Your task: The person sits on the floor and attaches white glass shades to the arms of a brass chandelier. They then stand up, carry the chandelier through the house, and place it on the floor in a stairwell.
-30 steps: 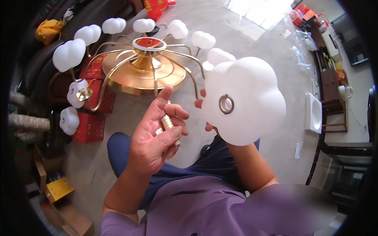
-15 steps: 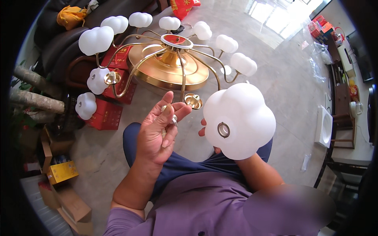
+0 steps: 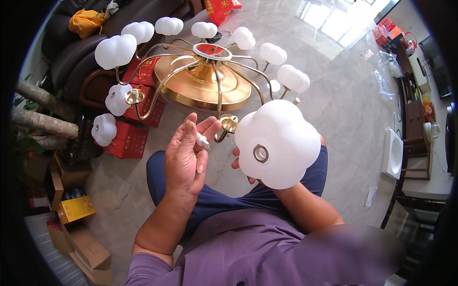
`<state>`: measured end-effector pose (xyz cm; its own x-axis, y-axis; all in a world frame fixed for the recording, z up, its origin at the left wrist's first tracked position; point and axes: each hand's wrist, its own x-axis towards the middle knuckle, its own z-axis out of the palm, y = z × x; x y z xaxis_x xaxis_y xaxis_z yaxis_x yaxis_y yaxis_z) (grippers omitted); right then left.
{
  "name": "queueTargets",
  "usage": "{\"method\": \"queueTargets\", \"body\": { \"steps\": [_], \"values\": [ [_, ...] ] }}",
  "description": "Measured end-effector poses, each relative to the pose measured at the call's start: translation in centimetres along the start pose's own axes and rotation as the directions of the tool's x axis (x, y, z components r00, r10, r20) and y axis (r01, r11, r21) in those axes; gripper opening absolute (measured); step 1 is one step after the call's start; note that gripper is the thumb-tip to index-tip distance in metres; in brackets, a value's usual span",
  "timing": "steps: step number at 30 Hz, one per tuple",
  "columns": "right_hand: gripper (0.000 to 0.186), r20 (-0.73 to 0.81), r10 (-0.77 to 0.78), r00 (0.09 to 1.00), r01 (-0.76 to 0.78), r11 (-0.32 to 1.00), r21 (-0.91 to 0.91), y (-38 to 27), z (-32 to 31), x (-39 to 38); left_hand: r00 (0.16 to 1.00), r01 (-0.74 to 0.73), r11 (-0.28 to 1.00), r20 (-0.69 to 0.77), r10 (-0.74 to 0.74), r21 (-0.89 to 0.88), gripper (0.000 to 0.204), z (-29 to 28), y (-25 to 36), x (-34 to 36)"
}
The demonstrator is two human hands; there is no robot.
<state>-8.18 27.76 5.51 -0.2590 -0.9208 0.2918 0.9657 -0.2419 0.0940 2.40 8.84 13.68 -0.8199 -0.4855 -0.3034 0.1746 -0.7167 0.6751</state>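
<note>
My left hand is partly closed, pinching a small white fitting with a silvery tip between thumb and fingers. My right hand supports a white cloud-shaped lampshade from behind, so most of the hand is hidden. A metal-ringed round hole in the shade faces me. Just beyond both hands stands a gold chandelier with curved arms. One arm ends in a bare gold cup between my hands; another bare cup is farther left. Several other arms carry white shades.
Two loose white shades rest by red boxes at left. Opened cardboard boxes and a yellow box lie nearer. Behind is a dark sofa. A white tray-like piece and clear plastic are at right.
My left hand has turned slightly, and the small fitting now points out from its fingers. The shade in my right hand has shifted a little to the left.
</note>
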Motion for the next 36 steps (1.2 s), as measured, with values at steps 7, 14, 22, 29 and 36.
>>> {"method": "queueTargets", "body": {
  "steps": [7, 14, 22, 29, 36],
  "values": [
    [0.096, -0.038, 0.023, 0.999, -0.020, 0.997, 0.077, -0.6, -0.3, 0.0, 0.989, 0.148, 0.975, 0.039, -0.144, -0.168, 0.024, -0.9, 0.9, 0.3],
    [0.097, 0.003, 0.019, 1.000, -0.019, 0.996, 0.086, -1.1, -0.8, -0.1, 0.987, 0.119, 0.991, 0.112, -0.113, -0.055, 0.033, 0.6, 1.3, -0.6],
    [0.085, -0.081, -0.020, 0.996, 0.016, 0.998, -0.052, -1.3, -0.3, -0.3, 0.962, 0.139, 0.981, 0.217, -0.166, 0.133, 0.033, 1.4, 0.5, -1.2],
    [0.063, -0.129, -0.446, 0.886, 0.119, 0.486, -0.866, -0.5, -6.7, -3.2, 0.803, -0.538, 0.554, 0.587, 0.107, 0.635, 0.025, 2.9, -0.3, -3.5],
    [0.086, -0.372, -0.512, 0.774, -0.062, 0.524, -0.849, 2.5, 5.5, 1.9, 0.759, -0.641, 0.432, 0.606, 0.238, 0.634, 0.036, 1.0, 1.1, -4.5]
  ]
}}
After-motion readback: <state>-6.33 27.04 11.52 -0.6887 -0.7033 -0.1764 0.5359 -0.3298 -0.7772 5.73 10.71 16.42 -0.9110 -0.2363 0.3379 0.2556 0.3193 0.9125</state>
